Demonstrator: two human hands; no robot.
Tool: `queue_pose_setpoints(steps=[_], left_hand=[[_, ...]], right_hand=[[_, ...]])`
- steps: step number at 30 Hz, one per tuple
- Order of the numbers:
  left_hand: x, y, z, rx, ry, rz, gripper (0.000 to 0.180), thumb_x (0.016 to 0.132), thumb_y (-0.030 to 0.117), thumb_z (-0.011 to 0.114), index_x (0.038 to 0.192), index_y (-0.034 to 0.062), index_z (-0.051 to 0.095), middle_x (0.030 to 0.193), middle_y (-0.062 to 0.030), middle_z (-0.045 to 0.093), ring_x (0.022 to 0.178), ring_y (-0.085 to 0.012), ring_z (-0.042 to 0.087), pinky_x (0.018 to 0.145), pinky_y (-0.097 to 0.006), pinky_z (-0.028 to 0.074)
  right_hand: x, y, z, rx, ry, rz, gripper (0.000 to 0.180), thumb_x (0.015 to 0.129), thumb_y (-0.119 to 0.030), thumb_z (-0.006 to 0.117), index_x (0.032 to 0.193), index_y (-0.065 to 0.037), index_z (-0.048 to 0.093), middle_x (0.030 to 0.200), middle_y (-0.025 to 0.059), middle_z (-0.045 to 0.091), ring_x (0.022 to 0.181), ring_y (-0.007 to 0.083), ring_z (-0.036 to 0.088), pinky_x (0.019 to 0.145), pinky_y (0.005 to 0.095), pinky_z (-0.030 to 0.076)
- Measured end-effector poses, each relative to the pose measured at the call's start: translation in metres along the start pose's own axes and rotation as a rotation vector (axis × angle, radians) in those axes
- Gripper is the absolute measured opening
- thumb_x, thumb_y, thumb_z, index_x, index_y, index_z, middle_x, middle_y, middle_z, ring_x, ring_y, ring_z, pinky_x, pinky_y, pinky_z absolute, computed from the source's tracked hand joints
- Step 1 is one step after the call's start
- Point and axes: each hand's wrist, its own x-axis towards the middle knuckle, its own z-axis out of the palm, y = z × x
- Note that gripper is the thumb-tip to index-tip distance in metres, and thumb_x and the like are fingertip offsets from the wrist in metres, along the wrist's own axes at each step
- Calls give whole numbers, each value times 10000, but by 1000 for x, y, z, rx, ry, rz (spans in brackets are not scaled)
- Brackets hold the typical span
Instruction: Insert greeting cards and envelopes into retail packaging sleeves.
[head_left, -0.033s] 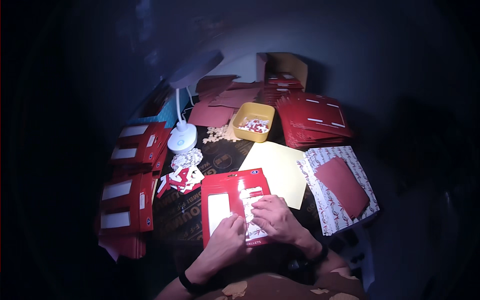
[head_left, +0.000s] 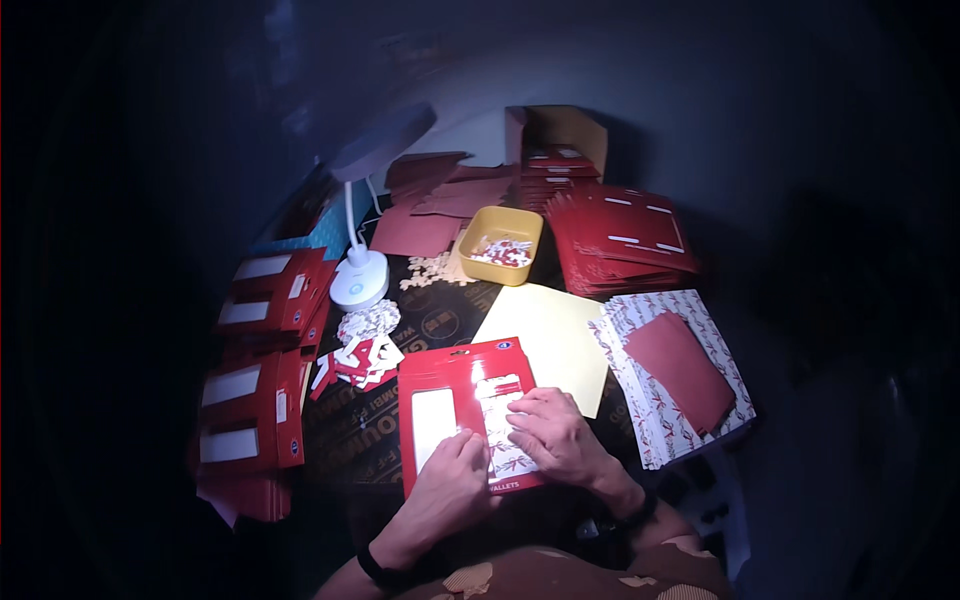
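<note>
A red cardboard pack (head_left: 465,370) with two windows and a hang hole lies in front of me, slightly tilted. Plain pale card fills its left window (head_left: 432,415). White patterned card (head_left: 497,395) with red and green print shows in the right one. My left hand (head_left: 455,470) rests on the pack's lower middle, its thumb and fingers pinched together beside the right window; what they grip, if anything, is hidden. Over the right window's edge lies my right hand (head_left: 560,435), fingers bent and a little apart, touching the patterned card.
Finished-looking red packs (head_left: 240,410) stack at left by a white lamp (head_left: 358,285). Paper cut-outs (head_left: 360,360) lie near it. Behind stands a yellow tub (head_left: 500,268) of small pieces. A cream sheet (head_left: 550,340), patterned sheets (head_left: 650,420) and red card stacks (head_left: 630,220) are right.
The whole view has shifted slightly. My right hand's fingers have moved a little to the right, baring more of the patterned card. My left hand keeps its place on the pack.
</note>
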Motion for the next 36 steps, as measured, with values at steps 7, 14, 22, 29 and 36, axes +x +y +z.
queue_pose_setpoints(steps=[7,14,22,29,36], left_hand=[[4,3,-7,-2,38,-13,494,619,183,808,953,-135,630,983,-194,573,1016,-330,566,907,-393,477],[4,-1,-6,-25,-12,-35,482,624,213,808,943,-110,647,998,-186,580,1030,-319,563,975,-436,428],[2,-4,-9,-25,-61,-29,528,609,234,841,992,-70,641,1040,-176,577,1106,-331,550,1027,-464,391],[-5,-4,-5,2,-22,-42,542,608,230,820,1011,-82,636,1025,-177,587,1076,-329,570,1014,-457,411],[-14,-9,4,-81,45,-21,592,612,240,817,1063,-98,633,1086,-196,590,1127,-333,564,1018,-460,422]], right_hand=[[-17,-38,-71,-110,181,69,238,804,-34,692,1030,37,663,1061,153,666,1058,338,594,925,406,489],[-53,-22,-140,-619,381,471,363,837,-140,697,1151,34,640,1199,194,618,1151,363,542,991,430,444],[-78,9,-140,-610,-12,865,609,833,-301,717,1275,82,545,1410,315,439,1338,440,379,1126,479,298],[-43,-22,-123,-599,112,472,498,814,-171,724,1220,80,584,1361,278,496,1311,411,427,1108,454,335],[-23,-9,-45,-425,-140,175,268,846,-47,599,1079,85,604,1182,254,587,1178,397,526,1001,435,430]])
